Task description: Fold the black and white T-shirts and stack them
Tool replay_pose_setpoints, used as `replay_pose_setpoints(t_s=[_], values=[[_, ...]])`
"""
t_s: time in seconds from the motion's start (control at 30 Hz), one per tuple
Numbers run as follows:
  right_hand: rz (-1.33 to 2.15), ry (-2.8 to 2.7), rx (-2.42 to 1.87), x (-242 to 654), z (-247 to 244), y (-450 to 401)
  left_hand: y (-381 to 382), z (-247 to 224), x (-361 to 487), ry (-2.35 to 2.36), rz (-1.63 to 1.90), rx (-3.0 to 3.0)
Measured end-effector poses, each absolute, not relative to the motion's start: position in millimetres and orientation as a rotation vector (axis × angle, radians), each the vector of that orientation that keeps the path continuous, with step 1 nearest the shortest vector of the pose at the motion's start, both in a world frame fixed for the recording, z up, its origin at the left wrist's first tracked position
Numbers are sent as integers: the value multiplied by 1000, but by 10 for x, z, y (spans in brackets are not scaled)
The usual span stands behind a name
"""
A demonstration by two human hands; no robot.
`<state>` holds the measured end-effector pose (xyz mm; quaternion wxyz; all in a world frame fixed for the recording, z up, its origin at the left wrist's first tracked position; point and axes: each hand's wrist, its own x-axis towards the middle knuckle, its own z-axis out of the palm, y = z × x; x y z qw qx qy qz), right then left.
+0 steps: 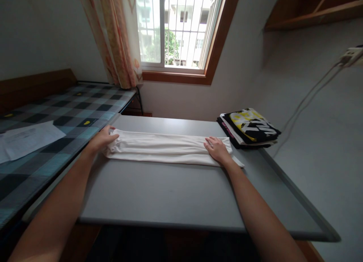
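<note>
Pinching lightly, the person's left hand [105,138] seems to be holding the gathered left end of a long, folded white garment [161,144], thumb lying on top and fingers curling over the far edge. At the other end, the right hand [217,148] is resting palm down on the cloth, fingers spread loosely; from where I'm standing it is pressing rather than clutching, with no fabric visibly caught in it. Between them the garment is lying as a narrow strip across the grey table [170,195], just beside a stack of folded clothes [251,128]. It is looking light and soft to me, probably a smooth, slightly stretchy knit: shallow lengthwise ridges are running along it, and the left end is bunching into small wrinkles. Nothing about it is suggesting fragility, but the layers are likely to be sliding over one another if only the top one is being tugged; at the right end, one corner is already poking out past the rest. For a sure hold, each end is wanting all its layers taken together, thumb above and fingers beneath.
</note>
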<state>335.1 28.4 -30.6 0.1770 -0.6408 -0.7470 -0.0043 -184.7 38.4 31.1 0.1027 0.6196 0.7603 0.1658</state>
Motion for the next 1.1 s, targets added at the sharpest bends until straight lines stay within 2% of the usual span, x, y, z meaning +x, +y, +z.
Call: replay_pose_setpoints(t_s=[0.17,0.3,0.47,0.63,0.87,1.1], values=[[-18,-2104,-1841,3337,-318,281,462,724,-1170,1870,558,1838],[-28,-2114,-1841,3336,-323,278,508,809,-480,1604,520,1777],[-4,-2124,-1848,3317,-284,260,479,585,-12,1305,390,1657],[2,-2129,-1867,3283,-239,236,428,292,-53,1511,612,2226],[8,-2119,-1902,3263,-214,218,291,-83,-64,1618,279,2594],[32,-2112,-1901,3253,-191,205,290,-155,-123,1418,342,2698]])
